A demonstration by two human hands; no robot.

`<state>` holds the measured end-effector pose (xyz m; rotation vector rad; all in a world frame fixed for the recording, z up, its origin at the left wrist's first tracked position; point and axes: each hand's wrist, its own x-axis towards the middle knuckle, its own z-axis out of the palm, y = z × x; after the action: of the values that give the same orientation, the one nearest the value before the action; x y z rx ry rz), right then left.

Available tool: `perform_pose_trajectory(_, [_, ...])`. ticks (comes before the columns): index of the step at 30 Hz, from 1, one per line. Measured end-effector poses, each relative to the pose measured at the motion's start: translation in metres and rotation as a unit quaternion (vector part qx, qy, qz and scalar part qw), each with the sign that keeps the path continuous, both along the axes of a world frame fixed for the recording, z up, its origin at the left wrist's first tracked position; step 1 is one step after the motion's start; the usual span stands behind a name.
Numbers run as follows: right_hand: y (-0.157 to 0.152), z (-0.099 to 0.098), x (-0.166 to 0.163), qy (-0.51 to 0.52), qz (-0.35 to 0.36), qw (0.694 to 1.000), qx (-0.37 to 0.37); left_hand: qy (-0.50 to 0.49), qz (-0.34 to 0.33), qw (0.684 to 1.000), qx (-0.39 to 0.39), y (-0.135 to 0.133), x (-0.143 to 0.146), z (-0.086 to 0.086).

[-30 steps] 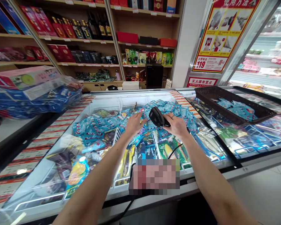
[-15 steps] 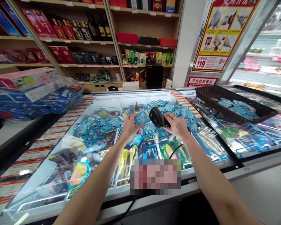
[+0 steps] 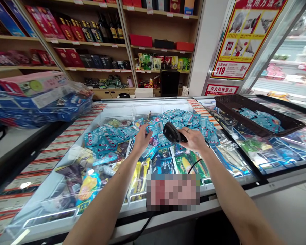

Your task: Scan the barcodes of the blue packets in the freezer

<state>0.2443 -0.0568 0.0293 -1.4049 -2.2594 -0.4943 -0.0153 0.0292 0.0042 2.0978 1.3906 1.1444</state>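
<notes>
In the head view, my right hand (image 3: pixel 193 139) is wrapped round the handle of a black barcode scanner (image 3: pixel 171 132). The scanner's head faces left, toward my other hand. My left hand (image 3: pixel 142 137) pinches the edge of a small light-blue packet (image 3: pixel 155 128), a short way left of the scanner; the fingertips are partly hidden. Many similar blue packets (image 3: pixel 104 137) lie loose across the glass top of a chest freezer (image 3: pixel 112 108), to both sides of my hands. From the scanner a black cable (image 3: pixel 193 164) runs down toward me.
A brown woven basket (image 3: pixel 257 126) with more blue packets stands on the right. Plastic-wrapped boxes (image 3: pixel 40 97) are stacked on the left. Frozen goods in white wire baskets (image 3: pixel 173 160) show below the glass. Shelves (image 3: pixel 91 43) of boxes and bottles stand behind.
The view has shifted slightly, so the surroundings sit a little farther right. Both hands keep nearly the same pose, with the scanner still in my right hand and the packet at my left.
</notes>
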Motion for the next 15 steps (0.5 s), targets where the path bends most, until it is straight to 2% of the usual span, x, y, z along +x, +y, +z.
perform_pose_trajectory(15, [0.0019, -0.004, -0.0012, -0.012, -0.026, 1.0, -0.001, -0.009, 0.004, 1.0, -0.005, 0.0007, 0.0, -0.0027])
